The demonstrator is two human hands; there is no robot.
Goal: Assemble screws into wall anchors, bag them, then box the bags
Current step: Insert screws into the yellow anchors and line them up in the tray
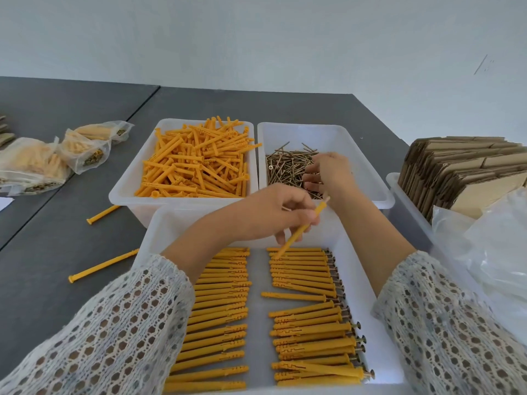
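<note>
My left hand (273,212) is shut on one yellow wall anchor (299,232), held slanted over the near white tray (379,317). That tray holds two rows of yellow anchors, the right row (310,332) with screw heads showing. My right hand (328,172) reaches into the far right bin (325,132) and its fingers are down among the brass screws (288,169); whether it grips one is hidden. The far left bin (125,181) is heaped with loose yellow anchors (196,163).
Filled plastic bags (54,158) lie on the grey table at the left. Two loose anchors (102,265) lie on the table left of the trays. A bin of flat cardboard boxes (462,172) and clear empty bags (496,246) stand at the right.
</note>
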